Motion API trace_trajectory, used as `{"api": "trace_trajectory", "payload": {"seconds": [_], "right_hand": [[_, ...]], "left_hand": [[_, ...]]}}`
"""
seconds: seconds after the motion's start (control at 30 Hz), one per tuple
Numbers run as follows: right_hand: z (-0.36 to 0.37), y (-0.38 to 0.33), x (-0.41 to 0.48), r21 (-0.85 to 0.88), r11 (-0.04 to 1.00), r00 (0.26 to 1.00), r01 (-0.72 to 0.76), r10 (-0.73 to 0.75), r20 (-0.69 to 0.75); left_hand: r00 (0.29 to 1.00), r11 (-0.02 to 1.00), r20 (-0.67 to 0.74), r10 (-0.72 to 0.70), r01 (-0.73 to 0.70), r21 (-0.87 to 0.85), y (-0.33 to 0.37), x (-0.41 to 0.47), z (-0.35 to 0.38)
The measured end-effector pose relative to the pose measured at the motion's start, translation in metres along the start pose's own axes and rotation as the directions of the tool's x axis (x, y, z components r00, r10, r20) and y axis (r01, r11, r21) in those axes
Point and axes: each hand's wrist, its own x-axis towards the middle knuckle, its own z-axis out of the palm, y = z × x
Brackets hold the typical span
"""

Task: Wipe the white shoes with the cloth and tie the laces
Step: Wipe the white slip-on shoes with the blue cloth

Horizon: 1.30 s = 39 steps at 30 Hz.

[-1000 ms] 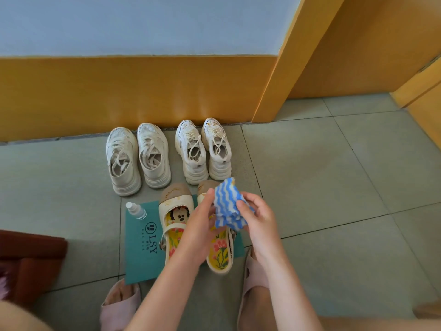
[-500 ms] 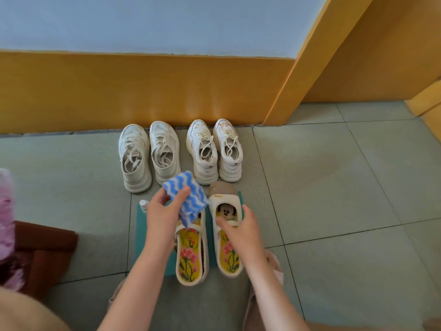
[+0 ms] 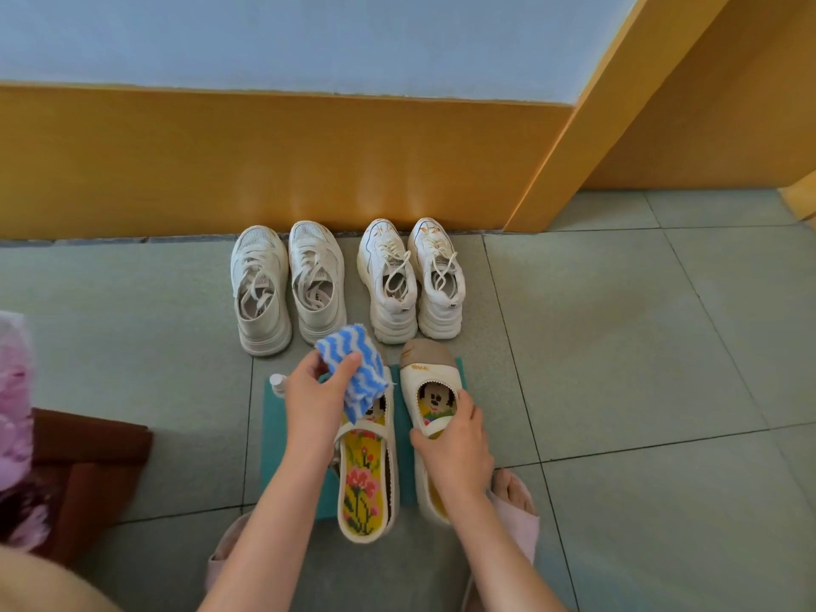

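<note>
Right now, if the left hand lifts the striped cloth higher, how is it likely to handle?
Probably floppy: the striped cloth bends and droops over the left hand. Likely light, since a mere thumb-and-finger pinch holds it up. Its fuzzy edge suggests it would grip rather than slip.

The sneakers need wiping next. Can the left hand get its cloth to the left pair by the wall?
Probably yes: the left hand holds the cloth right by the heels of the left pair, and nothing stands between them.
</note>
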Motion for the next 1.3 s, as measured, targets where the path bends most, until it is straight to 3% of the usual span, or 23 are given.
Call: {"api": "trace_trajectory", "payload": {"seconds": [0.2,0.33,0.47,0.53,0.63,0.73,0.97,1.17,1.3], "right_hand": [[-0.006,0.023,0.005,0.044,0.998,0.998,0.049,-0.047,-0.050],[-0.005,0.030,0.007,0.072,0.995,0.997,0.065,-0.061,-0.055],[-0.002,0.033,0.008,0.121,0.989,0.995,0.080,-0.071,-0.071],[-0.002,0.036,0.009,0.196,0.978,0.995,0.071,-0.056,-0.081],[-0.001,0.039,0.010,0.214,0.973,0.994,0.081,-0.063,-0.088],[-0.001,0.041,0.012,0.213,0.973,0.993,0.090,-0.070,-0.099],[-0.002,0.045,0.014,0.280,0.957,0.994,0.075,-0.049,-0.100],[-0.005,0.045,0.014,0.323,0.944,0.996,0.062,-0.037,-0.083],[-0.007,0.045,0.014,0.324,0.944,0.997,0.056,-0.034,-0.072]], "left_hand": [[0.993,0.967,0.043,0.109,-0.115,0.229,-0.003,0.018,0.026],[0.956,0.856,0.166,0.244,-0.292,0.427,0.001,0.038,0.055],[0.859,0.587,0.415,0.300,-0.509,0.630,0.004,0.056,0.084],[0.807,0.447,0.540,0.240,-0.585,0.676,0.001,0.058,0.093],[0.770,0.337,0.621,0.149,-0.629,0.700,-0.010,0.058,0.095],[0.793,0.337,0.588,0.161,-0.604,0.723,-0.021,0.056,0.089],[0.860,0.498,0.447,0.247,-0.509,0.703,-0.042,0.035,0.088],[0.839,0.394,0.512,0.186,-0.541,0.743,-0.053,0.027,0.080],[0.869,0.444,0.452,0.200,-0.492,0.749,-0.055,0.021,0.074]]}}
